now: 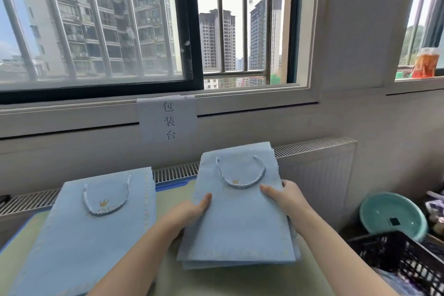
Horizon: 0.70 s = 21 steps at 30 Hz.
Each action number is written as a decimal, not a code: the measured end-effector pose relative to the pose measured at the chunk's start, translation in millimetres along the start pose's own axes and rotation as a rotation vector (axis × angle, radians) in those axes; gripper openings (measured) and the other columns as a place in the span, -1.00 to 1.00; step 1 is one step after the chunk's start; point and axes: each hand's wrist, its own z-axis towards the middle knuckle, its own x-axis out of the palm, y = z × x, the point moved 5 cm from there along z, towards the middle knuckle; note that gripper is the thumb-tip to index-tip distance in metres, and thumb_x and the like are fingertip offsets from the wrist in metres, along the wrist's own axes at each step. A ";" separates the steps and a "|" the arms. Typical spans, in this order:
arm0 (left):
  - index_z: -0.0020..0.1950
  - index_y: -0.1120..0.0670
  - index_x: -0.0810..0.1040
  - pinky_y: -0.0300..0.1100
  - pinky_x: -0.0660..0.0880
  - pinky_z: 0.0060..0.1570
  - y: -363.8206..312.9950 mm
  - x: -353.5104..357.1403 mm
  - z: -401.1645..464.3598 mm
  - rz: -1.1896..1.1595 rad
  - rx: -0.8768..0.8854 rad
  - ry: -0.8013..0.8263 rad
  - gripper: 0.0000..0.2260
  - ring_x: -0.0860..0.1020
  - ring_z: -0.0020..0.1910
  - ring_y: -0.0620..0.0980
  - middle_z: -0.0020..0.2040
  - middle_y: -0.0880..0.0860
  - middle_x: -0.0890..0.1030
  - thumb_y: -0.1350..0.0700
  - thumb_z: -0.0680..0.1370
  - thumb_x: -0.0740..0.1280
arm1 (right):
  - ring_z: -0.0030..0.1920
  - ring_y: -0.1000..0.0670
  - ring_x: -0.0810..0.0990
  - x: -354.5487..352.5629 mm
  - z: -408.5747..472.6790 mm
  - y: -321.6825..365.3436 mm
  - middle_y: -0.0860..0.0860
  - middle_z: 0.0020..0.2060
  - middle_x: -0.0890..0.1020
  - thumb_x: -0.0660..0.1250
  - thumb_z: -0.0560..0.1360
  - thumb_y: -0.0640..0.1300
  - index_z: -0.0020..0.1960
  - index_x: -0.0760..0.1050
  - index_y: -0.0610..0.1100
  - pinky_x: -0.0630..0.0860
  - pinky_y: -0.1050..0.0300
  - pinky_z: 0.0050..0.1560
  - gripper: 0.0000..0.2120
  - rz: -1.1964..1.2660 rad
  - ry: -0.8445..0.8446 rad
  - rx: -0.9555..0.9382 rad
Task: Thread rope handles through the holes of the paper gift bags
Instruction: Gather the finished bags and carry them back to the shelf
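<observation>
Two stacks of flat light-blue paper gift bags lie on the table. The left stack [91, 230] has a twisted rope handle [105, 197] looped over a gold crown print. The right stack [240, 221] is lifted and tilted up at its far end, and its top bag carries a rope handle [240, 173] too. My left hand [192, 209] grips the right stack's left edge, thumb on top. My right hand [281, 194] grips its right edge, thumb on the top face and fingers behind.
A green mat [168, 271] covers the table below the window sill, where a paper sign [168, 119] hangs. A radiator grille [312, 145] runs behind the stacks. A teal basin [389, 214] and a black plastic crate [396, 259] sit at the right.
</observation>
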 end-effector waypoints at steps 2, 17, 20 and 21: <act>0.24 0.10 0.51 -0.14 0.48 0.07 -6.4 -2.2 -13.4 -0.303 0.105 0.046 -0.34 0.57 0.11 0.04 0.18 0.06 0.59 -0.40 0.42 0.19 | -0.20 -0.05 0.69 -7.4 -5.7 18.0 -0.11 -0.09 0.69 0.45 0.44 -0.20 0.14 0.51 -0.20 0.59 0.14 -0.26 -0.70 0.076 0.020 -0.164; 0.33 0.19 0.37 -0.41 0.47 -0.04 -24.7 -20.1 -59.4 -0.599 0.677 -0.060 -0.36 0.54 0.12 -0.22 0.18 0.04 0.55 0.01 0.31 0.46 | 0.17 0.02 0.59 -16.3 -45.5 36.8 0.03 0.14 0.63 0.49 0.26 -0.09 0.30 0.43 -0.07 0.55 0.19 0.05 -0.38 0.051 0.404 -0.423; 0.31 0.04 0.34 -0.40 0.48 -0.08 -31.7 -23.8 -64.0 -0.631 0.686 -0.147 -0.41 0.52 0.11 -0.18 0.14 -0.03 0.54 0.06 0.31 0.41 | 0.15 0.03 0.60 -20.1 -39.5 39.7 0.05 0.12 0.64 0.46 0.27 -0.15 0.30 0.40 -0.03 0.54 0.12 0.08 -0.39 0.109 0.344 -0.431; 0.30 0.02 0.32 -0.41 0.48 -0.10 -34.1 -24.0 -65.4 -0.625 0.692 -0.169 -0.41 0.51 0.09 -0.17 0.12 -0.03 0.53 0.07 0.31 0.41 | 0.14 0.03 0.60 -21.7 -37.5 39.8 0.05 0.12 0.64 0.46 0.27 -0.16 0.30 0.38 -0.03 0.56 0.15 0.05 -0.38 0.124 0.325 -0.430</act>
